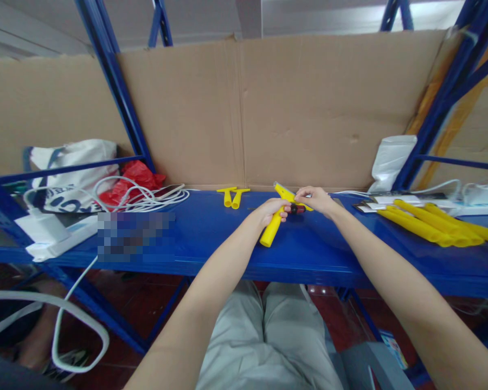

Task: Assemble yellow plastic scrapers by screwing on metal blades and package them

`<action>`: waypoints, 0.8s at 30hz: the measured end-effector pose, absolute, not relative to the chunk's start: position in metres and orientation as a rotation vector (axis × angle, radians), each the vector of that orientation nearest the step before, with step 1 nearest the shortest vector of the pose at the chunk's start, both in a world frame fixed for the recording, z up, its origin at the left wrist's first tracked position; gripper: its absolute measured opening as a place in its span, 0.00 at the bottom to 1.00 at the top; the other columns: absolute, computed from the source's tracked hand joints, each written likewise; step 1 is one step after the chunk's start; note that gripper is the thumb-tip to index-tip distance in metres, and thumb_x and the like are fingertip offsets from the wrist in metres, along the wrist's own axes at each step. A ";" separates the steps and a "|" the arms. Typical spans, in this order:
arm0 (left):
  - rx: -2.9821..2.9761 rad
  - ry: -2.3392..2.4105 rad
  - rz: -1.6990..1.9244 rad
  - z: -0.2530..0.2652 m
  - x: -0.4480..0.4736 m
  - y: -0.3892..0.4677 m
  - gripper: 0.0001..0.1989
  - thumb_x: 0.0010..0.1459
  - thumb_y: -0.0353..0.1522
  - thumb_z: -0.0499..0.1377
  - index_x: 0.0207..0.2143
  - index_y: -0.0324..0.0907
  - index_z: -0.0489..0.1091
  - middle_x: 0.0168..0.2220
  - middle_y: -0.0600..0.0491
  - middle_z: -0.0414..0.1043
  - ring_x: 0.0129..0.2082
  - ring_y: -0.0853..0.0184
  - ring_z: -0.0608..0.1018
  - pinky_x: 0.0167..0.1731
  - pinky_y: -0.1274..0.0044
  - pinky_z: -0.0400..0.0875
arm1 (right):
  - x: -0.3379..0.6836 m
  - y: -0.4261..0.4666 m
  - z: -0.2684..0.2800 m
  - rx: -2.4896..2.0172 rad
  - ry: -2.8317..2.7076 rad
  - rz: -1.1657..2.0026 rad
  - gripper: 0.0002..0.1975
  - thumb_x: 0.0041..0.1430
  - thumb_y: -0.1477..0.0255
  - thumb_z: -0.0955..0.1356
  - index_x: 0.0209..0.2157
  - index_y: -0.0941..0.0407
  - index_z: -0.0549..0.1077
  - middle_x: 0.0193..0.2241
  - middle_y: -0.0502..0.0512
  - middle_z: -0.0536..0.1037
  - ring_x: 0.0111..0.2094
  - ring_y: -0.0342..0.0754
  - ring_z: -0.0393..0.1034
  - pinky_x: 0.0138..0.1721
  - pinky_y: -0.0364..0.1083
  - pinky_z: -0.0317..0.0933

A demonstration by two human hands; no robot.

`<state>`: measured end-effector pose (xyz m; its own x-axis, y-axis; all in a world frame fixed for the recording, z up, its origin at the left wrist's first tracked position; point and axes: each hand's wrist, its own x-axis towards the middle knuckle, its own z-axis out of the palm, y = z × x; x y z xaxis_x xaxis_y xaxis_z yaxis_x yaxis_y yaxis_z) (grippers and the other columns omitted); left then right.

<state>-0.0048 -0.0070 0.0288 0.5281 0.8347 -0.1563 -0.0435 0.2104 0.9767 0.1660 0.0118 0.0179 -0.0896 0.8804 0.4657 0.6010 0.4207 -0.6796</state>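
Observation:
My left hand [275,209] is closed around a yellow T-shaped scraper [270,232], whose hollow handle end points toward me. A clear or metallic edge shows at the far end of its slanted head. At the head's right side, my right hand [315,199] has its fingers pinched together; whatever they grip is too small to make out. Between the two hands is a dark red and black handle [298,209], perhaps a screwdriver's, and I cannot tell whether it is held or lying on the blue table [211,238].
Two small yellow T-shaped pieces [236,198] lie near the cardboard wall [309,108]. At right, several yellow tubes [435,225] rest beside a white pouch [392,162]. A power strip [65,238], coiled white cable [154,196], red bag [132,181] and canvas bag [79,173] occupy the left.

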 end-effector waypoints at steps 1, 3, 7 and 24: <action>1.211 0.822 0.714 0.029 -0.005 -0.007 0.11 0.59 0.21 0.47 0.25 0.40 0.59 0.15 0.62 0.56 0.09 0.80 0.56 0.12 0.85 0.51 | 0.165 0.011 0.018 -1.300 -1.779 0.421 0.04 0.47 0.74 0.69 0.20 0.57 0.72 0.27 0.51 0.76 0.30 0.43 0.69 0.37 0.43 0.64; 1.211 0.826 0.710 0.029 -0.005 -0.007 0.11 0.59 0.21 0.47 0.25 0.39 0.59 0.15 0.62 0.56 0.09 0.80 0.56 0.12 0.85 0.51 | 0.162 0.010 0.018 -1.355 -1.734 0.466 0.04 0.47 0.74 0.69 0.22 0.58 0.71 0.24 0.51 0.75 0.27 0.41 0.67 0.33 0.42 0.63; 1.196 0.801 0.726 0.027 -0.006 -0.004 0.10 0.59 0.21 0.47 0.26 0.40 0.59 0.15 0.62 0.56 0.09 0.80 0.55 0.12 0.86 0.50 | 0.159 0.011 0.016 -1.445 -1.587 0.488 0.05 0.46 0.73 0.71 0.26 0.58 0.70 0.22 0.49 0.72 0.23 0.40 0.63 0.28 0.41 0.61; 1.052 0.649 0.698 0.027 -0.009 0.004 0.08 0.58 0.23 0.48 0.27 0.41 0.60 0.14 0.62 0.53 0.09 0.78 0.54 0.10 0.86 0.49 | 0.162 0.014 0.016 -1.322 -1.555 0.671 0.11 0.53 0.73 0.69 0.38 0.57 0.65 0.26 0.49 0.74 0.26 0.41 0.68 0.31 0.41 0.64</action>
<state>-0.0091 0.0036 0.0268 0.6170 0.7739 -0.1427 -0.1982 0.3283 0.9236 0.1621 0.0144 0.0160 0.0393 0.9502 0.3092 0.4267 0.2639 -0.8650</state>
